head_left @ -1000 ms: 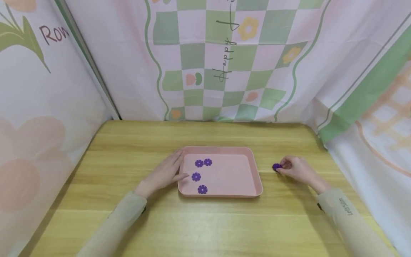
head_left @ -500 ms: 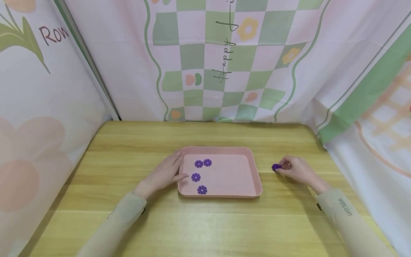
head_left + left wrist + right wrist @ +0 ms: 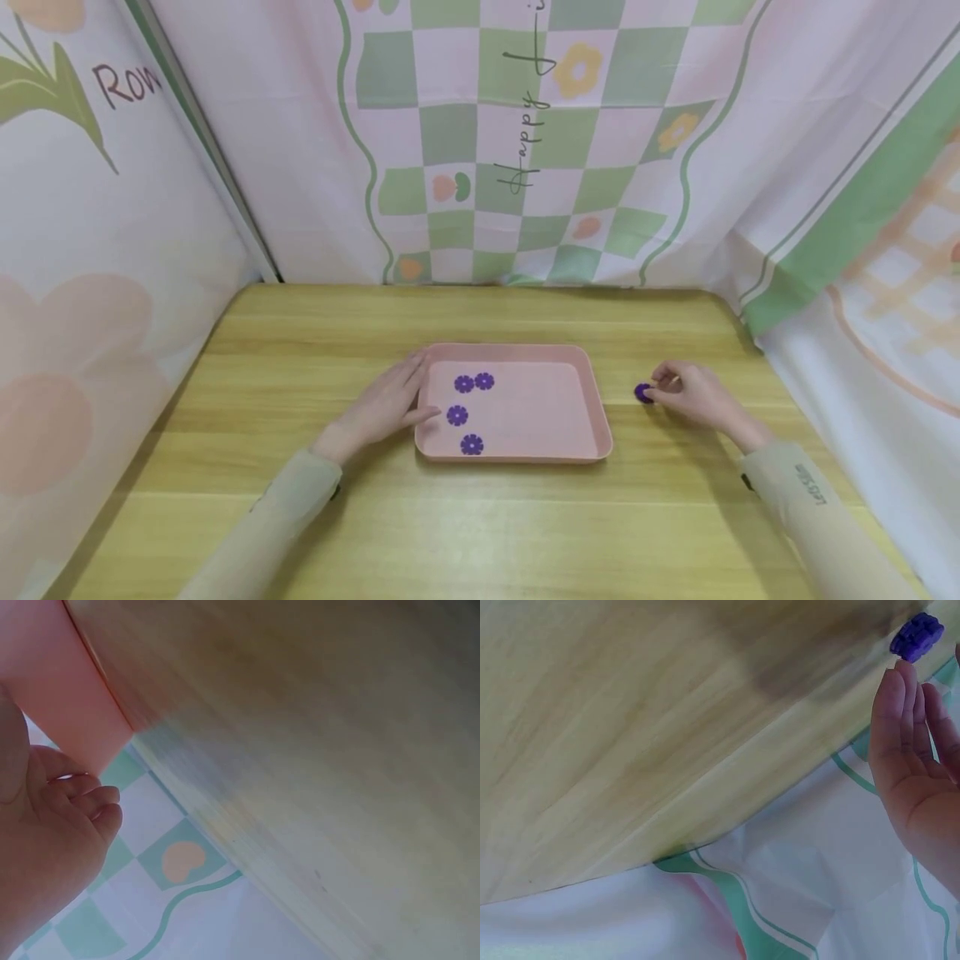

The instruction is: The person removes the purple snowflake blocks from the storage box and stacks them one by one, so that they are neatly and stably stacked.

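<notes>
My left hand rests against the left side of a pink tray, fingers extended along its wall and the thumb reaching over the rim. Inside, toward the left, lie several purple snowflake-shaped building discs. To the right of the tray, my right hand holds a small stack of purple building discs at its fingertips, close over the table. The right wrist view shows the stack with notched edges, just beyond the fingertips. The tip of the thumb overlaps it in the head view.
The wooden table carries the tray near its middle. Printed curtains hang behind its back edge and at both sides. The tray's right wall stands between its floor and the right hand.
The right hand's fingers lift slightly off the top of the purple discs, while the thumb stays on them. The left hand and tray hold still.
</notes>
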Tool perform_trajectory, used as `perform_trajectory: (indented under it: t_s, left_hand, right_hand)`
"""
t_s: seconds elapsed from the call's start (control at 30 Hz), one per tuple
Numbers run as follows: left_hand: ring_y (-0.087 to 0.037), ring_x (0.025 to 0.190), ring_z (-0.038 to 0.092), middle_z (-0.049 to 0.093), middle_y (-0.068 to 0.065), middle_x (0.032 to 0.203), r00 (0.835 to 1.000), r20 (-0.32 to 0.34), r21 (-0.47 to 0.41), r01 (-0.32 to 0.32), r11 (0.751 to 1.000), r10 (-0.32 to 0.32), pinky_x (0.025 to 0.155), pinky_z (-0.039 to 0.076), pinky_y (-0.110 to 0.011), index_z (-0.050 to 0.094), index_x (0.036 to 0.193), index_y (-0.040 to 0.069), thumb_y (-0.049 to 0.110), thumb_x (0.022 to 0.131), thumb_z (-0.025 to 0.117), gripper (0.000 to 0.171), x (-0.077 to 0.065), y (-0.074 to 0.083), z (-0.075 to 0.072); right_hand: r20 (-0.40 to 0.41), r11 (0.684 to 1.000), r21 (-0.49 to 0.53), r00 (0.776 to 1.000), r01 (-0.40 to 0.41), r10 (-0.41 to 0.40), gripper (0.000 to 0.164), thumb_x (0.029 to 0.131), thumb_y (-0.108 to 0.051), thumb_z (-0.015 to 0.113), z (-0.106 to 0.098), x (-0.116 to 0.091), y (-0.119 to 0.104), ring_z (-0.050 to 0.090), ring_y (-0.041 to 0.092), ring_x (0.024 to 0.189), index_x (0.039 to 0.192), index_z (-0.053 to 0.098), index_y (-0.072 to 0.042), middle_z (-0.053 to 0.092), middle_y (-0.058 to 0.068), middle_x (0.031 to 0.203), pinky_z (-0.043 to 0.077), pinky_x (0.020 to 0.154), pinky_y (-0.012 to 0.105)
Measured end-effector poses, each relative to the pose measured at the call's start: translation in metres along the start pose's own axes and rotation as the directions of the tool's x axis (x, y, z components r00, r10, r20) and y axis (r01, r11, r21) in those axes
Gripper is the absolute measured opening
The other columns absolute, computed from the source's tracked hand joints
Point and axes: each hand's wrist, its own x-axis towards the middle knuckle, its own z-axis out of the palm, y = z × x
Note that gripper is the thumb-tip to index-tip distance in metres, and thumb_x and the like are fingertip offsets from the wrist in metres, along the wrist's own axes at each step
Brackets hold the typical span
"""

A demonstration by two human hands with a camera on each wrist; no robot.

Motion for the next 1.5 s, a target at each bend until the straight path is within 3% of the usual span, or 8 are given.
perform_trajectory:
  t_s: [0.2, 0.43, 0.87, 1.2, 1.5]
  left_hand:
    - [-0.040, 0.151, 0.026, 0.021, -0.027, 0.162, 1.000, 0.005, 0.002, 0.001, 1.000, -0.001, 0.125, 0.026, -0.052, 0.021, 0.154, -0.007, 0.053, 0.097, 0.054, 0.089, -0.002, -0.001, 0.001]
    - [-0.039, 0.152, 0.024, 0.020, -0.026, 0.163, 1.000, 0.015, -0.007, 0.012, 1.000, -0.012, 0.126, 0.025, -0.052, 0.019, 0.155, -0.006, 0.053, 0.097, 0.054, 0.089, -0.002, -0.002, 0.002]
    - [-0.038, 0.152, 0.023, 0.019, -0.025, 0.163, 0.999, 0.025, -0.001, 0.020, 1.000, -0.020, 0.126, 0.024, -0.052, 0.018, 0.155, -0.005, 0.055, 0.097, 0.053, 0.090, -0.001, -0.002, 0.002]
    - [-0.039, 0.152, 0.023, 0.019, -0.024, 0.163, 1.000, 0.020, -0.017, 0.020, 1.000, -0.020, 0.126, 0.023, -0.052, 0.018, 0.155, -0.004, 0.054, 0.097, 0.054, 0.090, 0.001, -0.004, 0.004]
    - [-0.038, 0.153, 0.022, 0.017, -0.023, 0.164, 0.999, 0.036, -0.004, 0.023, 1.000, -0.023, 0.126, 0.023, -0.052, 0.016, 0.156, -0.003, 0.056, 0.097, 0.052, 0.091, 0.000, -0.002, 0.002]
  right_hand:
    - [-0.014, 1.000, -0.024, 1.000, 0.018, -0.019, 0.032, 0.088, -0.022, 0.074, -0.005, 0.005, -0.018, 0.072, 0.025, 0.079, 0.103, 0.066, 0.005, 0.074, 0.018, 0.093, 0.060, 0.068, 0.032]
    - [-0.015, 0.996, -0.036, 0.997, 0.077, -0.078, 0.031, 0.088, -0.022, 0.075, -0.008, 0.015, -0.040, 0.070, 0.021, 0.078, 0.102, 0.066, 0.004, 0.073, 0.015, 0.092, 0.057, 0.065, 0.023]
    - [-0.010, 0.980, -0.046, 0.981, 0.194, -0.194, 0.022, 0.088, -0.017, 0.075, -0.004, 0.034, -0.066, 0.069, 0.020, 0.079, 0.098, 0.067, 0.001, 0.072, 0.016, 0.094, 0.060, 0.069, 0.031]
    - [0.018, 0.970, -0.009, 0.970, 0.244, -0.244, 0.021, 0.087, -0.013, 0.075, 0.006, 0.046, -0.088, 0.069, 0.021, 0.078, 0.099, 0.066, 0.002, 0.071, 0.013, 0.091, 0.059, 0.065, 0.022]
    - [0.061, 0.960, 0.010, 0.958, 0.281, -0.281, 0.025, 0.087, -0.015, 0.076, 0.016, 0.058, -0.102, 0.069, 0.022, 0.082, 0.102, 0.066, 0.003, 0.071, 0.013, 0.093, 0.062, 0.071, 0.035]
